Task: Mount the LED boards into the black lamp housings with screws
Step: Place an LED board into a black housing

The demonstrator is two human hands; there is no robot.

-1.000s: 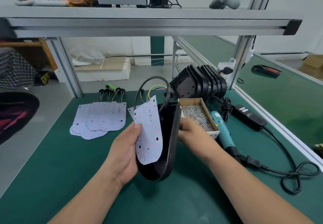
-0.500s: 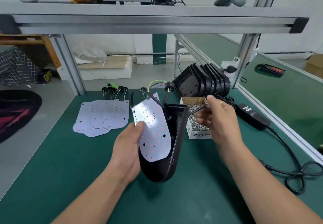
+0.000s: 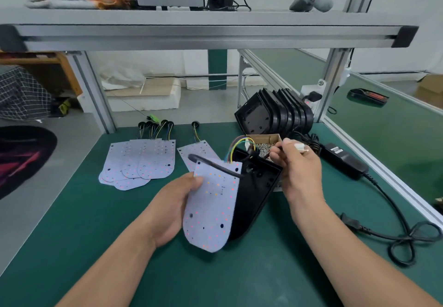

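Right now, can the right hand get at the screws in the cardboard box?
Probably yes: the right hand hovers just beside the open-topped screw box, with nothing between them. But its fingers pinch the white connector, so it would likely have to let go first.

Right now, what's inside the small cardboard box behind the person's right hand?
Small silvery screws lie heaped in the cardboard box. Only its far part shows; the right hand, pinching a cable, and the black lamp housing cover the rest.
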